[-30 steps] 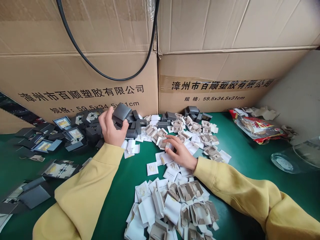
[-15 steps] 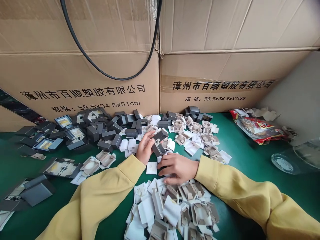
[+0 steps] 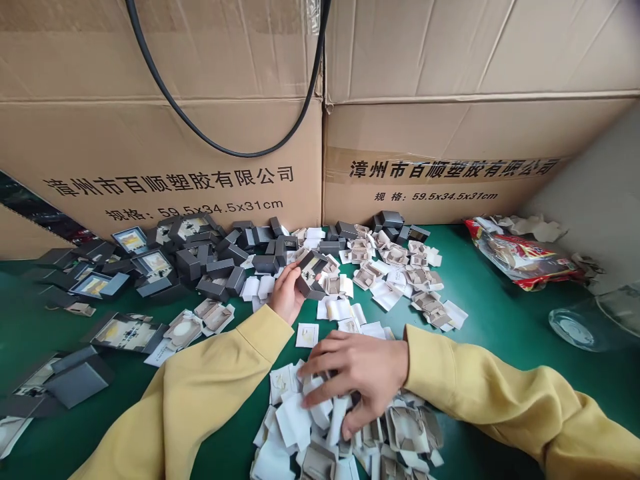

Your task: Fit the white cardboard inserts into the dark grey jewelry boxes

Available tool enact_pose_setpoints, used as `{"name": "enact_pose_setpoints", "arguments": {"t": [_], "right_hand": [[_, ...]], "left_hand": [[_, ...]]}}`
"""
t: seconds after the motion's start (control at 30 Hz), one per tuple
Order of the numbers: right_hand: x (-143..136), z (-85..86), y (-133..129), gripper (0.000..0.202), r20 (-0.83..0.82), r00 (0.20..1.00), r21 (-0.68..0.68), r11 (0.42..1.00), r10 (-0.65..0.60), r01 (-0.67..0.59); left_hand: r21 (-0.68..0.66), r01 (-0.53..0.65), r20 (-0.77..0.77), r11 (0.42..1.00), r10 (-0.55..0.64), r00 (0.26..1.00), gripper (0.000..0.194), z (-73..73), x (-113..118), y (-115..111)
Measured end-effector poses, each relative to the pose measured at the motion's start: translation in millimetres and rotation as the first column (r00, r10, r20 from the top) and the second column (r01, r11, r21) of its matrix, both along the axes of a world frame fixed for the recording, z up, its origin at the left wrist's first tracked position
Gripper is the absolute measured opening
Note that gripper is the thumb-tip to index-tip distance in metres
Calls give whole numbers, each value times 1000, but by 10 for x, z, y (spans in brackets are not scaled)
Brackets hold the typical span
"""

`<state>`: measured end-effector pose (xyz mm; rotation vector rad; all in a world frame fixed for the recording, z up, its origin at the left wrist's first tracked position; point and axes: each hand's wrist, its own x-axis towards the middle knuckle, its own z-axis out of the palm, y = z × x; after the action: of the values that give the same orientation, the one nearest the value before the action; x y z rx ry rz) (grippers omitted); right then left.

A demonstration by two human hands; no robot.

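My left hand is closed around a small dark grey box, which is tilted open so that a pale inside with dark marks shows. Nearer to me, my right hand hovers over or touches a heap of folded white and grey-brown card inserts; its fingers are spread and nothing shows in them. Between the hands lies a single square white card. More white inserts lie just beyond my right hand.
Several dark grey boxes are piled at the back left, some opened. More card inserts lie back right. A red snack bag and a clear container stand at the right. Large cartons wall the back, with a black cable hanging in front.
My right hand has moved from beside the grey box toward me, over the insert heap, and its fingers have spread. My left hand still holds the box, now slightly farther back.
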<state>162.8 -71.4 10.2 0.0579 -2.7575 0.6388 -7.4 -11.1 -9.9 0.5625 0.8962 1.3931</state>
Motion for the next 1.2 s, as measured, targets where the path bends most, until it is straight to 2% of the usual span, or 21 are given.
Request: {"name": "enact_pose_setpoints", "arguments": {"t": [0.1,0.2,0.3,0.47,0.57,0.7,0.77,0.9,0.97,1.03,1.13,1.2], "right_hand": [[-22,-13,-16,44,61,998,39,999,-21,19],[4,-84,108,42,53,990,58,990,-130,127],[49,-143,254,40,30,969,46,969,-243,242],[89,-156,339,37,-85,910,-159,908,-405,389],[88,-147,344,36,-173,820,-301,821,-546,484],[92,-164,377,25,-225,675,-422,694,-703,582],[101,-187,394,25,-217,613,-455,634,-760,625],[121,-240,408,28,-133,474,-502,472,-870,725],[129,-253,413,27,-119,435,-517,430,-893,740],[132,-251,420,29,-124,465,-530,454,-877,716],[131,-232,431,37,-165,568,-513,562,-807,649],[128,-225,436,42,-210,587,-481,606,-782,634]], "left_hand": [[-3,-1,9,1000,1,1000,21,-17,-5,6],[2,31,43,1000,-31,999,24,-21,-20,17],[-38,76,139,996,-70,988,28,10,-56,45],[-166,80,243,983,-38,969,31,91,-107,70],[-173,128,211,977,-91,973,35,99,-111,49],[-144,81,165,986,-57,985,34,87,-98,35],[-129,77,170,989,-54,984,35,81,-96,41],[-111,113,243,987,-84,966,37,59,-118,54],[-115,135,283,984,-98,954,38,46,-136,57],[-126,155,312,980,-109,944,39,41,-148,59],[-148,155,324,977,-100,941,37,50,-150,62],[-155,145,314,977,-90,945,37,59,-143,66]]}}
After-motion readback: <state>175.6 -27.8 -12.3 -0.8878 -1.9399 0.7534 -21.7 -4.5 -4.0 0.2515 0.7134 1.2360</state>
